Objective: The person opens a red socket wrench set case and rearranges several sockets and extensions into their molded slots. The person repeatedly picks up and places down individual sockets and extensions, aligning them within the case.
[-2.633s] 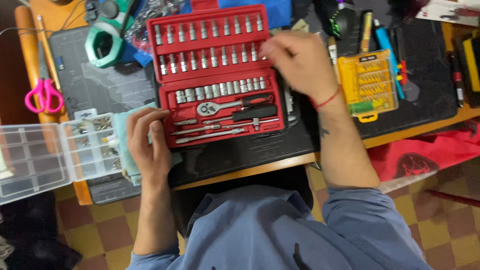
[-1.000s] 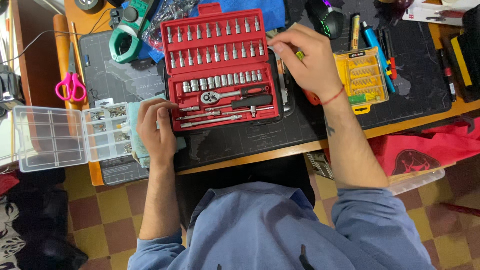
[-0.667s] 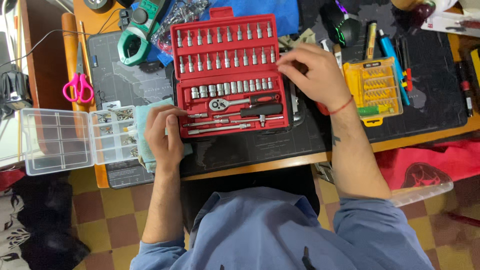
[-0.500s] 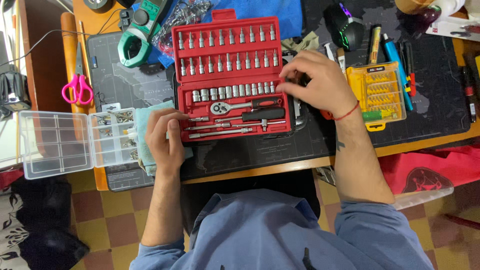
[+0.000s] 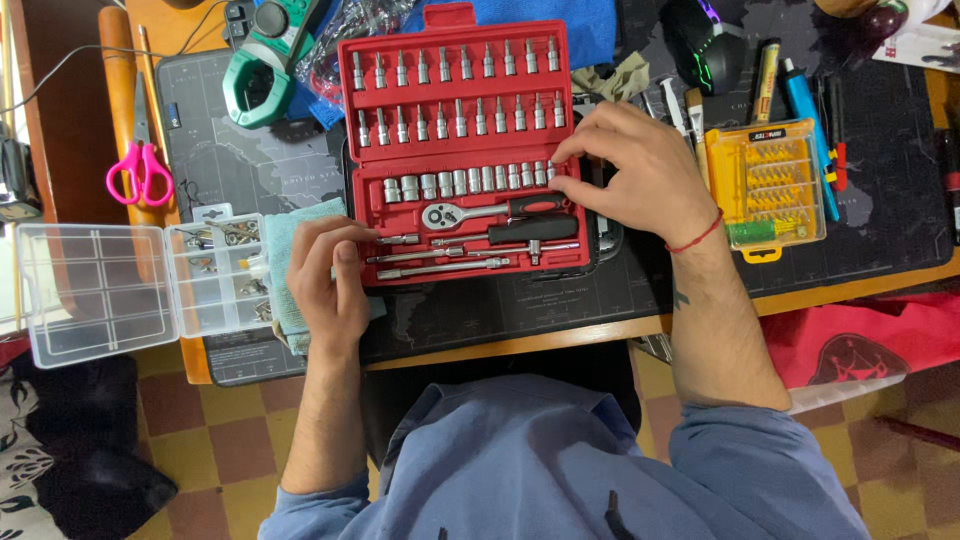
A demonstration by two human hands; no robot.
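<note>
1. The right hand point(image 5: 640, 175) lies over the right edge of the red socket case point(image 5: 462, 150), its fingertips narrowed to a pinch at the right end of the row of sockets point(image 5: 470, 181). Whether they grip 1 socket or only touch it, I cannot tell.
2. Just below those fingertips lies the ratchet wrench point(image 5: 490, 211), black handle pointing toward the palm; the screwdriver handle point(image 5: 530, 231) sits under it, apart from the fingers.
3. The left hand point(image 5: 330, 275) rests at the case's lower left corner, fingers loosely bent with the tips touching the red rim beside the extension bars point(image 5: 440, 268); it holds nothing. Under its palm lies a pale green cloth point(image 5: 285, 250).
4. Left of that hand's knuckles a clear compartment box point(image 5: 130, 285) stands open (small hardware in the half nearer the fingers).
5. Beyond the right hand's knuckles, just beside the wrist with its red thread, sits a yellow bit case point(image 5: 775, 185).
6. Against 0.5 s ago: the right hand has slid slightly left and down along the socket row, fingertips drawn closer together; the left hand has stayed at its corner, and the case has not shifted on the dark desk mat point(image 5: 880, 200).
</note>
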